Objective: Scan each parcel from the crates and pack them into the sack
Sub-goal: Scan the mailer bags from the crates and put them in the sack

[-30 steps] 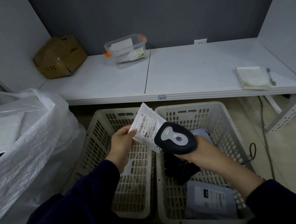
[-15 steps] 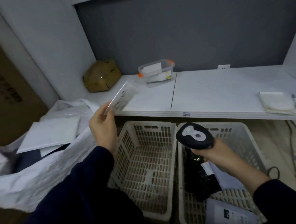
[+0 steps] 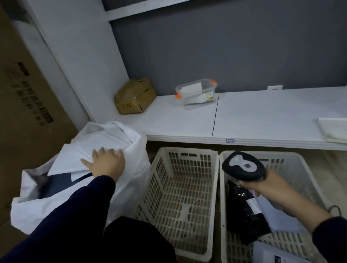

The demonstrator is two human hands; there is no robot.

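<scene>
White parcel (image 3: 82, 156) under flat left hand (image 3: 107, 163)

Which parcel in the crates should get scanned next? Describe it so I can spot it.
Under the white bench stand two plastic crates. The left crate holds nothing; in the right crate, below the scanner, lies the black parcel, glossy and crumpled, unlike the pale flat ones beside it.

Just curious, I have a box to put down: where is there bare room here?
Bare shelf between the clear tub and the notepad; the left crate looks empty. Crowded: the right crate and the sack.
</scene>
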